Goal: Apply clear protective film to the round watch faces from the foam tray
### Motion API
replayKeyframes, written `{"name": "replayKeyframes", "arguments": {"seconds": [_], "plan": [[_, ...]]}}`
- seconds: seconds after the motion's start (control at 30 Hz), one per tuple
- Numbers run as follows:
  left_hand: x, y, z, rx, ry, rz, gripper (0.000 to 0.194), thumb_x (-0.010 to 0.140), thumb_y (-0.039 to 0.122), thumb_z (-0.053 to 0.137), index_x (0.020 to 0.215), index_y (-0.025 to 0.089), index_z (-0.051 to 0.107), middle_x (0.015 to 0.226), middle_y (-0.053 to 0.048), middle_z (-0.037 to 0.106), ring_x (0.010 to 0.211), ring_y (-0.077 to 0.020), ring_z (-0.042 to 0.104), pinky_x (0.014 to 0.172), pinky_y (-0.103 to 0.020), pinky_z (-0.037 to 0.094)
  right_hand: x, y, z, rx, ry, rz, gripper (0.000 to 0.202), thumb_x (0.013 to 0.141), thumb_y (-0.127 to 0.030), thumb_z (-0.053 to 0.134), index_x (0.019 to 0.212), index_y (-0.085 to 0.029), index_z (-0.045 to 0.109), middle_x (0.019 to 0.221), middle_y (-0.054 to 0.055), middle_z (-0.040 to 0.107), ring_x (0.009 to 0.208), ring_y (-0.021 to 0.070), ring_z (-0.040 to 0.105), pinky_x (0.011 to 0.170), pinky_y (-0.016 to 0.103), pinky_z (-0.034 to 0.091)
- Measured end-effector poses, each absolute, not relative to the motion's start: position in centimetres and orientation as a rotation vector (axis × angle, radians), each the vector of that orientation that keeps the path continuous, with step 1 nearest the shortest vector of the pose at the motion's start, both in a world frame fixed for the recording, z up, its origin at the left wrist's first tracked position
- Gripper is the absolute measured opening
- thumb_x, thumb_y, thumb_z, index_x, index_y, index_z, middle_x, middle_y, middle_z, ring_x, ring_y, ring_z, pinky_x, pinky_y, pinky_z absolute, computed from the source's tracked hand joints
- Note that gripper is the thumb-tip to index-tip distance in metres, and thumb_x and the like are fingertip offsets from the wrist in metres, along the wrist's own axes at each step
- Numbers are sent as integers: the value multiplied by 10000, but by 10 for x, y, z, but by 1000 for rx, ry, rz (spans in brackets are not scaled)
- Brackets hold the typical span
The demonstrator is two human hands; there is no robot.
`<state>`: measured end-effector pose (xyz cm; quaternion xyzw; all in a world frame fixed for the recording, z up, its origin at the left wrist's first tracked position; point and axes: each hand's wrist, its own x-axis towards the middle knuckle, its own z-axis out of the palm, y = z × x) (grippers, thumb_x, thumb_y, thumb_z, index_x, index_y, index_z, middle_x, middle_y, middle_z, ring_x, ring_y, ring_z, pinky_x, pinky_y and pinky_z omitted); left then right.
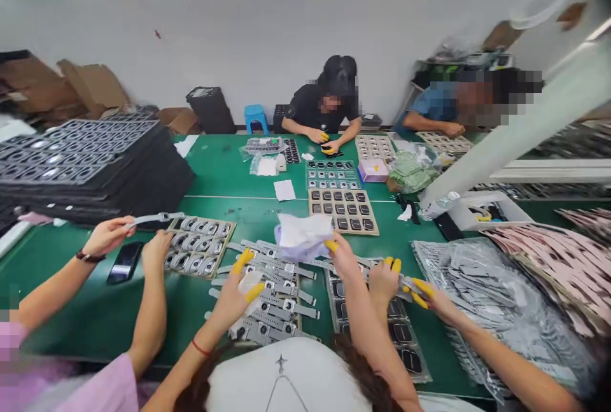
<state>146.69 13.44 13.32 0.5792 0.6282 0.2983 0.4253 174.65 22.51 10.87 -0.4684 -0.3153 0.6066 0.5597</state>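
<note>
My left hand point(232, 297), with yellow finger covers and a red string at the wrist, reaches over a tray of grey-strapped watches point(274, 307). Its thumb and finger are spread. A small white piece point(250, 281) shows between them; whether it is gripped I cannot tell. My right hand point(342, 256), also with yellow finger covers, pinches the right edge of a bundle of thin white sheets point(303, 234) above the tray's far side. Under my right forearm lies a tray of black square watch faces point(410, 361), partly hidden.
On my right, a co-worker's hands point(422, 292) hold a grey strap. A co-worker's hands point(155, 249) on my left hold another strap beside a watch tray point(198, 246) and a phone point(125, 262). Bagged straps point(506, 310) lie right; black trays point(95, 157) are stacked left.
</note>
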Motion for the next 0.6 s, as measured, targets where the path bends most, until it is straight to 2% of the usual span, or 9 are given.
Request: {"name": "replayKeyframes", "arguments": {"seconds": [0.07, 0.13, 0.23, 0.33, 0.4, 0.5, 0.6], "plan": [[1471, 111, 123, 1424, 1539, 821, 655, 667, 439, 747, 1232, 184, 536, 1278, -121, 565, 1253, -339, 464, 1079, -415, 355, 1708, 193, 100, -1067, -914, 1619, 287, 756, -385, 716, 932, -167, 654, 868, 23, 657, 782, 162, 589, 718, 292, 474], [1459, 85, 115, 1374, 1506, 911, 744, 627, 413, 778, 1273, 168, 504, 1319, -126, 541, 1295, -324, 430, 1113, -398, 319, 1680, 163, 92, -1032, -1080, 1795, 276, 695, -398, 744, 860, -192, 665, 805, 7, 655, 763, 172, 572, 717, 285, 450], [1426, 36, 104, 1192, 1600, 1046, 712, 691, 408, 732, 1306, 169, 464, 1335, -142, 537, 1243, -306, 492, 1085, -425, 358, 1649, 132, 82, -989, -1324, 1996, 252, 683, -415, 732, 802, -205, 657, 774, 0, 645, 741, 171, 554, 718, 282, 429], [1397, -18, 94, 1011, 1722, 1181, 725, 705, 413, 724, 1327, 167, 443, 1301, -155, 570, 1150, -332, 562, 996, -452, 443, 1620, 118, 71, -963, -1601, 2161, 212, 666, -383, 727, 782, -216, 670, 761, 12, 649, 713, 188, 564, 675, 297, 434], [1384, -53, 89, 916, 1796, 1285, 703, 705, 394, 727, 1322, 181, 465, 1286, -142, 588, 1135, -349, 565, 974, -455, 455, 1601, 116, 67, -976, -1788, 2199, 163, 656, -357, 703, 767, -241, 677, 773, 17, 660, 724, 210, 582, 670, 322, 448], [1372, -98, 90, 791, 1870, 1456, 704, 657, 333, 772, 1302, 228, 510, 1285, -93, 597, 1165, -349, 538, 1012, -433, 421, 1572, 124, 72, -1023, -2042, 2096, 162, 618, -334, 667, 772, -285, 676, 824, 15, 672, 868, 257, 595, 812, 384, 459], [1356, -136, 97, 755, 1859, 1576, 715, 591, 285, 818, 1259, 259, 567, 1227, -52, 640, 1124, -319, 572, 996, -385, 438, 1542, 138, 89, -1038, -2223, 1923, 264, 604, -380, 665, 847, -281, 687, 873, 45, 674, 1033, 302, 555, 969, 431, 398]]}}
